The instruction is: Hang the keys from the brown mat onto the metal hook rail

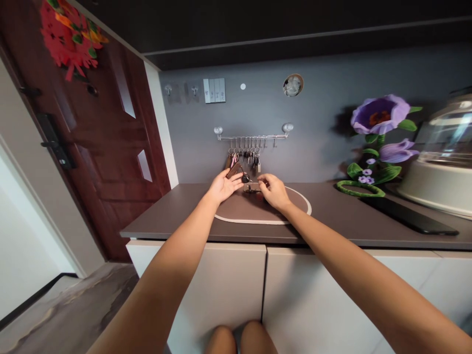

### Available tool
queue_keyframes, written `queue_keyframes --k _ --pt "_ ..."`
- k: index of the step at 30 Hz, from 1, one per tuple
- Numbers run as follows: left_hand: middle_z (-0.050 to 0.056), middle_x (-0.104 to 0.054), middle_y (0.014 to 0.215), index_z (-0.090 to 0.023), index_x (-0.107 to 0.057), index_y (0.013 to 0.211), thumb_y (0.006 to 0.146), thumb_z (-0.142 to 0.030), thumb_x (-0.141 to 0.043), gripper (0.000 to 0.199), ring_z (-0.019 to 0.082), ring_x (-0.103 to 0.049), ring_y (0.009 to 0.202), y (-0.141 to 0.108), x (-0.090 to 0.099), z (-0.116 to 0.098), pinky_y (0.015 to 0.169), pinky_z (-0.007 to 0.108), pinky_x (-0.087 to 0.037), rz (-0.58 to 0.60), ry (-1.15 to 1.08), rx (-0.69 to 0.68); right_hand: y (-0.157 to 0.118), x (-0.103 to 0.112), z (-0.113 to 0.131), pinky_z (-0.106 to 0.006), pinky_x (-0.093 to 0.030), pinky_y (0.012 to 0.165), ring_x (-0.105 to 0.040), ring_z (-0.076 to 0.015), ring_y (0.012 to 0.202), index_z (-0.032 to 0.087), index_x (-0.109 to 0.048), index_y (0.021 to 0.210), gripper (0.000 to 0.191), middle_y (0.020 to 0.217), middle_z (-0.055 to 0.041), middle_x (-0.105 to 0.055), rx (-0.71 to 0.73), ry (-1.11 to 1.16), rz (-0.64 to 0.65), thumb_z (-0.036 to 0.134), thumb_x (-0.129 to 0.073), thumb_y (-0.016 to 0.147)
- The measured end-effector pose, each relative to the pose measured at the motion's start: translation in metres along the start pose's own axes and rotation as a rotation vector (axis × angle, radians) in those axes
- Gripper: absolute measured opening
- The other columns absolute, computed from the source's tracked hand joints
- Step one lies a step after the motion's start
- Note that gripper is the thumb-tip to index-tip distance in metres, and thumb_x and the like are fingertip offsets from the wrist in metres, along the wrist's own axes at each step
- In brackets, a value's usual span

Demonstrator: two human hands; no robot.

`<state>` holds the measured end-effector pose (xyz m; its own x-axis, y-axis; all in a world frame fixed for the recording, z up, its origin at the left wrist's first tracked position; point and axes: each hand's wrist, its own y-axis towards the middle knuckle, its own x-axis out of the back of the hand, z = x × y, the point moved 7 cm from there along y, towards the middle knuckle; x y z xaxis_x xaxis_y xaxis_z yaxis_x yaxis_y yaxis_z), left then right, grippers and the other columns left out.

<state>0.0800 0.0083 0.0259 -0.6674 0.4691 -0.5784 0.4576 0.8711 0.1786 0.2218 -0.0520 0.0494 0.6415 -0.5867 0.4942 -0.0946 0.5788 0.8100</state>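
Note:
Low in front of a wall rail (254, 137), my left hand (224, 186) is turned palm up with its fingers spread. A brown key holder (233, 170) and a dark round fob (246, 178) lie against its fingers. To the right, my right hand (273, 191) is closed, its thumb and fingertips pinched together near a small ring; what they grip is too small to make out. Several keys (245, 157) hang from hooks on the rail. Beneath the hands, a clear holder with small dark items (252, 189) stands on a brown mat (236, 209).
A purple flower ornament (381, 118), a black phone-like slab (409, 215) and a glass-topped appliance (442, 162) stand or lie on the right of the counter (158, 211). A dark shelf (258, 29) hangs overhead. At the left is a red-brown door (106, 147).

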Motion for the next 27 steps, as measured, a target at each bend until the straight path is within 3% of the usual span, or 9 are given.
queue_keyframes --k 5,13,27 --pt "0.015 -0.058 0.107 -0.013 -0.048 0.110 0.083 -0.030 -0.034 0.035 0.024 -0.056 0.100 -0.002 -0.007 0.002 0.089 0.039 -0.041 0.071 -0.036 0.006 -0.002 -0.003 0.012 -0.027 -0.042 0.066 -0.051 -0.0149 0.071 0.017 -0.054 0.088 0.016 0.083 -0.0062 -0.055 0.106 -0.018 0.007 0.025 -0.044 0.079" --pt "0.017 -0.057 0.110 -0.012 -0.048 0.110 0.084 -0.031 -0.035 0.034 0.025 -0.053 0.106 -0.003 -0.013 0.008 0.092 0.045 -0.038 0.135 -0.041 0.050 -0.002 -0.007 0.011 -0.028 -0.041 0.066 -0.050 -0.0160 0.073 0.018 -0.050 0.085 0.014 0.083 -0.0069 -0.053 0.136 -0.039 0.032 0.029 -0.042 0.082" --pt "0.018 -0.060 0.102 -0.011 -0.049 0.106 0.083 -0.030 -0.035 0.033 0.024 -0.056 0.101 -0.001 -0.001 0.012 0.087 0.040 -0.045 -0.038 -0.026 0.073 0.001 -0.003 0.007 -0.029 -0.038 0.072 -0.048 -0.0182 0.078 0.019 -0.047 0.080 0.023 0.080 -0.0073 -0.052 0.100 -0.005 -0.022 0.034 -0.031 0.087"
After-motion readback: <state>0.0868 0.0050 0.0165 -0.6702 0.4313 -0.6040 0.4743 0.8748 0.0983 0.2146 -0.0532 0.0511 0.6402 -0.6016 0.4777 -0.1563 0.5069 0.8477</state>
